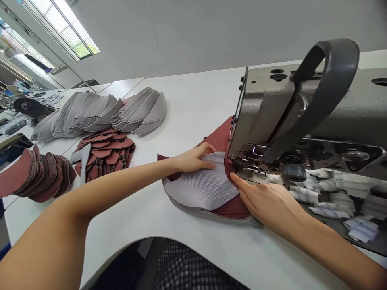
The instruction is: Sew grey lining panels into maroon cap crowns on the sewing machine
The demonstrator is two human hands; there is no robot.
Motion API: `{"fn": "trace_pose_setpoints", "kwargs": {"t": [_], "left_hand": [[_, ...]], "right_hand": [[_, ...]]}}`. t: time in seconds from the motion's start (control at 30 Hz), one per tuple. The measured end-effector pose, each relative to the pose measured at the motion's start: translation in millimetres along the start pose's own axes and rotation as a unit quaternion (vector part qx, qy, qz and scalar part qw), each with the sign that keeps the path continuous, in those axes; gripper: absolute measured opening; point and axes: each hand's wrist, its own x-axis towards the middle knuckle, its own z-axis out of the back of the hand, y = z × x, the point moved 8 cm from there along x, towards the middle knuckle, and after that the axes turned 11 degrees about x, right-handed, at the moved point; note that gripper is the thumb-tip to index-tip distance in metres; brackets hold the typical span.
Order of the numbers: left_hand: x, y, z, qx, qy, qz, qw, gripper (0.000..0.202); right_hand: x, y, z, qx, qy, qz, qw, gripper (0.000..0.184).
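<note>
A grey mesh piece (pixel 203 187) lies on a dark red piece (pixel 230 208) at the foot of a grey sewing machine (pixel 302 117). My left hand (pixel 193 159) rests flat on the far edge of the mesh, fingers stretched toward the needle area. My right hand (pixel 266 201) lies flat on the red piece, its fingertips pressing the fabric just beside the presser foot (pixel 242 164). Neither hand grips anything.
On the white table (pixel 187 108), at the back left, is a fanned stack of grey pieces (pixel 99 114). In front of it are dark red pieces (pixel 105 153) and a red bundle (pixel 36 175). Several small white labels (pixel 335 197) lie in a tray at the right.
</note>
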Motion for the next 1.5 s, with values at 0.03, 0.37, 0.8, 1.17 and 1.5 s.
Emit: {"fn": "trace_pose_setpoints", "kwargs": {"t": [0.03, 0.37, 0.8, 1.17, 1.5], "left_hand": [[-3.1, -1.4, -3.6, -0.082, 0.012, -0.016, 0.996, 0.042], [-22.3, -40.0, -50.2, 0.063, 0.077, -0.007, 0.995, 0.057], [-23.5, -52.4, -55.0, 0.44, -0.081, -0.363, 0.817, 0.033], [-36.1, -49.3, -48.8, 0.396, -0.239, -0.419, 0.781, 0.021], [-32.1, -40.8, -49.1, 0.344, -0.23, -0.431, 0.802, 0.028]], "right_hand": [[-1.8, -0.5, 0.1, 0.015, -0.017, 0.022, 1.0, 0.05], [-40.5, 17.6, 25.5, 0.047, -0.367, 0.181, 0.911, 0.036], [-45.5, 19.7, 25.7, 0.066, -0.345, 0.253, 0.901, 0.035], [-42.4, 22.3, 30.6, 0.074, -0.33, 0.288, 0.896, 0.038], [-38.9, 15.4, 21.2, 0.075, -0.328, 0.245, 0.909, 0.043]]}}
